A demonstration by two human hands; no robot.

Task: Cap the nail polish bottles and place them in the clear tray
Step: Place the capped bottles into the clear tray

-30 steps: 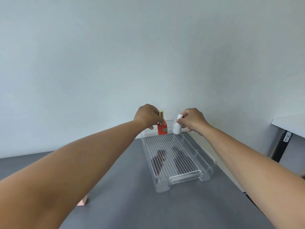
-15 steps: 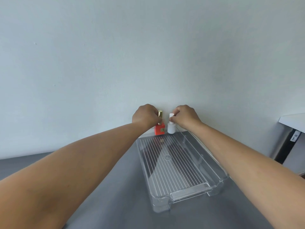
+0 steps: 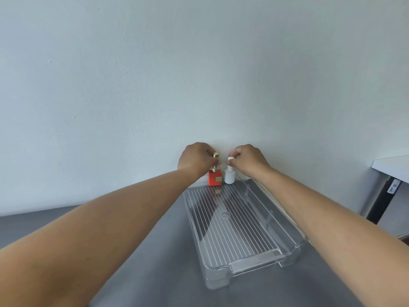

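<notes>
**Q:** Where are your hands?

**A:** Both arms reach forward over a grey table (image 3: 155,273). My left hand (image 3: 197,160) pinches the gold cap (image 3: 216,155) of a square red nail polish bottle (image 3: 214,177), with the fingers curled round it. My right hand (image 3: 250,160) pinches the white cap (image 3: 230,159) of a round white bottle (image 3: 229,176) in the same way.

**Q:** And how do the bottles stand?

**A:** They are upright and side by side, the red one on the left and the white one just beside it. Each cap sits on top of its bottle. I cannot tell whether either is screwed tight.

**Q:** Where are they in relation to the tray?

**A:** They are at the far end of the clear tray (image 3: 254,265), close to a pale wall (image 3: 199,74). I cannot tell whether they stand inside the tray's far wall or just behind it.

**Q:** What does the tray look like?

**A:** It is long, see-through plastic with a ribbed floor. It lies flat on the table and runs away from me between my forearms.
</notes>
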